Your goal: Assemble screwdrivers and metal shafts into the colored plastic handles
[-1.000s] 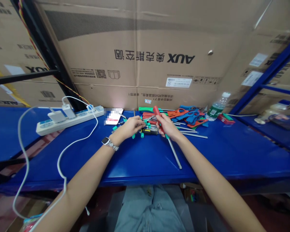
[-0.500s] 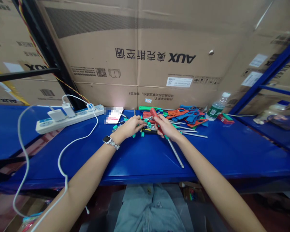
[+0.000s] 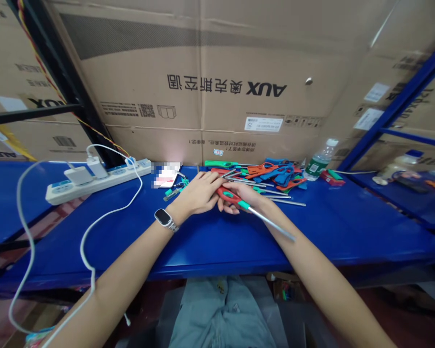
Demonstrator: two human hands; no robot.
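Observation:
A red long-necked lighter (image 3: 229, 195) with a green collar and a metal tube lies across my right hand (image 3: 248, 194), whose fingers curl under it. The tube points down to the right, above the blue table. My left hand (image 3: 202, 192) is closed over the lighter's rear end, its fingers bent; what its fingertips pinch is hidden. Close by those fingertips, a short metal rod (image 3: 229, 173) sticks up. Behind my hands lies a pile of red, blue and orange lighter parts (image 3: 284, 175) with metal tubes. A green lighter (image 3: 217, 164) rests at the back.
A white power strip (image 3: 54, 193) with chargers and a looping white cable (image 3: 110, 220) occupies the left side. A phone (image 3: 170, 175) lies by the carton (image 3: 217, 48) at the back. On the right are a water bottle (image 3: 319, 162) and a small red box (image 3: 331, 178).
The red lighter has turned from upright to nearly flat, its tube swinging up and right. My left hand has moved over its rear end. The black-and-yellow handle is out of sight.

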